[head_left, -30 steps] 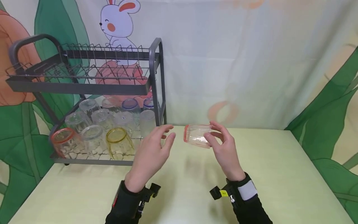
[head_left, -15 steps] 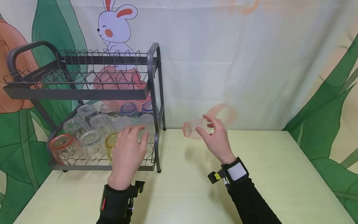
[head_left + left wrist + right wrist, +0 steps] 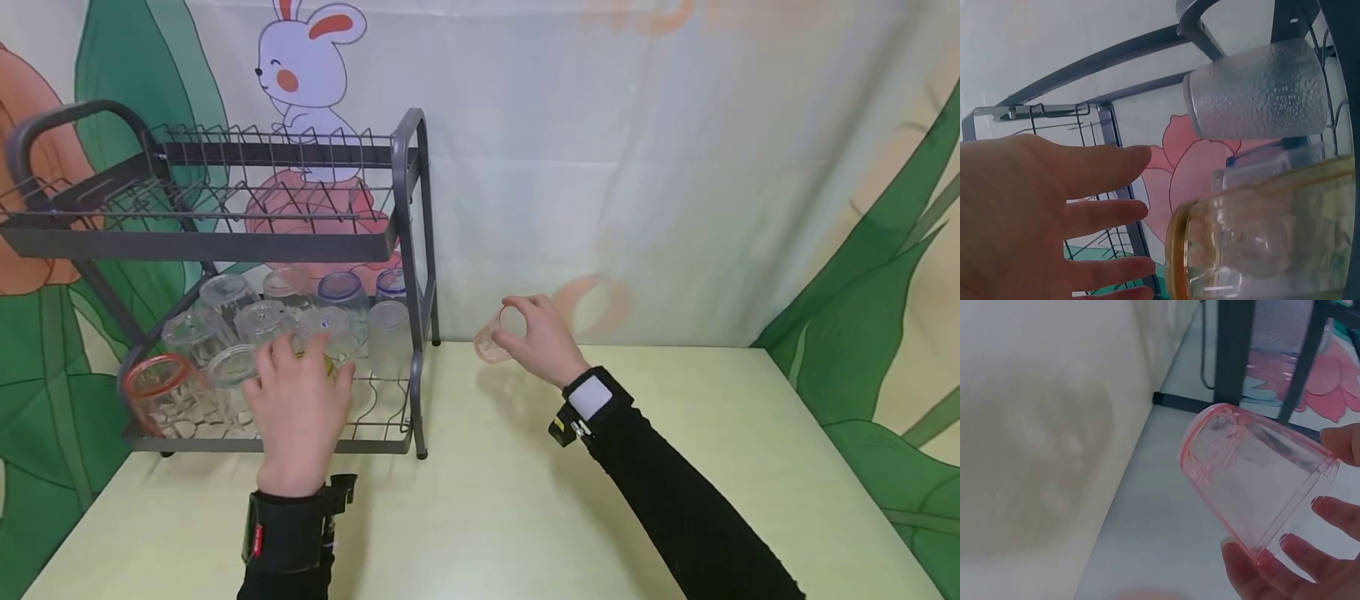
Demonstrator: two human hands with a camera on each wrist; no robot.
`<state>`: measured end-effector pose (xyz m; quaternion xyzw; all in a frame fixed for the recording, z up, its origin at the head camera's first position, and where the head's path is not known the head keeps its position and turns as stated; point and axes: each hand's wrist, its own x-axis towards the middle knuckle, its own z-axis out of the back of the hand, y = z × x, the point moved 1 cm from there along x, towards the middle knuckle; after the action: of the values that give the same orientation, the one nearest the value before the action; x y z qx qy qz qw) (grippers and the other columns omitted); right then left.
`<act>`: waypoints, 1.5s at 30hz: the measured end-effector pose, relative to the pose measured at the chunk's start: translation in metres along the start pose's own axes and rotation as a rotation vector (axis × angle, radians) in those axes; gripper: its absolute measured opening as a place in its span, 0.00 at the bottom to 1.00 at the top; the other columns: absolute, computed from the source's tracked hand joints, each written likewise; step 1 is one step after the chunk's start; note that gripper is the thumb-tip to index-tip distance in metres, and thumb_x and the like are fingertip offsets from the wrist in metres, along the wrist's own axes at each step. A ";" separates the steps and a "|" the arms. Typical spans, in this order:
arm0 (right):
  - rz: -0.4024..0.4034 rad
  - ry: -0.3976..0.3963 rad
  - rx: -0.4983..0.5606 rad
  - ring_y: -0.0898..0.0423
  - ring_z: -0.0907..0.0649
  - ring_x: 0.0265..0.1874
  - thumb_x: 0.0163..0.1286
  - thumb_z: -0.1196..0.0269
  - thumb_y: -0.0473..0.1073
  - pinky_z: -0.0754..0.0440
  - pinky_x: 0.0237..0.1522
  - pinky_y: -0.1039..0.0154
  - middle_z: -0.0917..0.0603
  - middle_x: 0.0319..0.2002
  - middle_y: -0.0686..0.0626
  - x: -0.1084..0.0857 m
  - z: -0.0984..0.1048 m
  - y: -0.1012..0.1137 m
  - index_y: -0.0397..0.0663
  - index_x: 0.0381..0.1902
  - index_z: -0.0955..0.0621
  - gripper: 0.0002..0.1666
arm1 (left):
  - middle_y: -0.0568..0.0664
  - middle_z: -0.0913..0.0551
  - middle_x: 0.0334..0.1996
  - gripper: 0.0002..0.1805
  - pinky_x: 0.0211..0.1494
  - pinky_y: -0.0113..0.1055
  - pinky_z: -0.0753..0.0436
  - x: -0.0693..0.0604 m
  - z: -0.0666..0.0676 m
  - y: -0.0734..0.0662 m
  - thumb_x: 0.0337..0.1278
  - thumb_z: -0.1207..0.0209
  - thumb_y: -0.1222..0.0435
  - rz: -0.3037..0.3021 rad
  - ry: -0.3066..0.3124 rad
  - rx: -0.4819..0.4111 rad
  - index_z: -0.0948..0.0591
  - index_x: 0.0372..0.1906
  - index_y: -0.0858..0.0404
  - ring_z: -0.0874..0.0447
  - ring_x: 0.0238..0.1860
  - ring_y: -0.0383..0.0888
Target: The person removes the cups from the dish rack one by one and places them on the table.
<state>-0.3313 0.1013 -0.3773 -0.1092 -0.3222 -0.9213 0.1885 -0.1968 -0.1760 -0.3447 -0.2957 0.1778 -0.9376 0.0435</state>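
Observation:
A see-through pink cup (image 3: 489, 343) is held by my right hand (image 3: 543, 342), to the right of the dish rack and above the table. In the right wrist view my fingertips grip one end of the pink cup (image 3: 1254, 469), which lies tilted in the air. Over the rack's lower shelf, my left hand (image 3: 296, 404) spreads its fingers in front of a yellow glass (image 3: 328, 364) and mostly hides it. From the left wrist, the yellow glass (image 3: 1272, 231) shows just beyond the fingertips, with a gap between. A bumpy clear glass (image 3: 1254, 94) stands beside it.
The two-tier dark dish rack (image 3: 202, 246) stands at left on the pale table (image 3: 480, 500). Its lower shelf holds several glasses, including an orange-rimmed one (image 3: 168, 396) and a blue-rimmed one (image 3: 343, 300). A printed curtain (image 3: 637, 167) hangs behind.
My left hand has moved left, from beside the rack to the yellow glass. The right hand, holding the pink cup, has shifted a little left and turned, tilting the cup.

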 end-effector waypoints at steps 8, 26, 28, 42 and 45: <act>0.018 0.130 -0.202 0.44 0.24 0.55 0.67 0.39 0.51 0.25 0.56 0.52 0.25 0.58 0.39 0.034 -0.010 0.001 0.45 0.63 0.24 0.29 | 0.74 0.34 0.60 0.29 0.52 0.71 0.34 0.006 0.004 0.008 0.64 0.39 0.56 0.059 0.111 -0.004 0.27 0.64 0.68 0.42 0.62 0.72; -0.095 0.297 -0.319 0.45 0.24 0.55 0.66 0.37 0.52 0.23 0.53 0.53 0.26 0.58 0.41 0.078 -0.044 0.004 0.50 0.63 0.24 0.29 | 0.78 0.40 0.63 0.36 0.40 0.75 0.29 0.010 -0.003 0.026 0.62 0.38 0.56 0.122 0.233 -0.038 0.34 0.70 0.67 0.38 0.57 0.78; -0.119 0.304 -0.345 0.45 0.24 0.55 0.66 0.37 0.52 0.22 0.52 0.52 0.26 0.57 0.42 0.078 -0.049 0.006 0.51 0.63 0.24 0.29 | 0.78 0.41 0.64 0.37 0.39 0.75 0.28 0.010 -0.005 0.027 0.60 0.36 0.57 0.126 0.247 -0.047 0.36 0.70 0.67 0.37 0.56 0.78; -0.181 0.330 -0.457 0.45 0.23 0.51 0.63 0.35 0.54 0.20 0.48 0.49 0.23 0.51 0.45 0.086 -0.075 0.002 0.55 0.57 0.20 0.25 | 0.78 0.41 0.64 0.43 0.41 0.75 0.29 0.006 -0.010 0.028 0.56 0.33 0.56 0.139 0.314 -0.040 0.39 0.72 0.66 0.36 0.55 0.78; -0.183 0.314 -0.475 0.45 0.23 0.52 0.62 0.35 0.55 0.20 0.47 0.47 0.23 0.52 0.46 0.087 -0.081 0.000 0.56 0.56 0.19 0.25 | 0.78 0.41 0.64 0.43 0.41 0.75 0.29 0.007 -0.010 0.029 0.56 0.33 0.57 0.142 0.320 -0.043 0.39 0.73 0.66 0.37 0.56 0.79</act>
<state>-0.4165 0.0257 -0.4112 0.0229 -0.0729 -0.9897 0.1213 -0.2088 -0.2010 -0.3588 -0.1305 0.2228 -0.9632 0.0744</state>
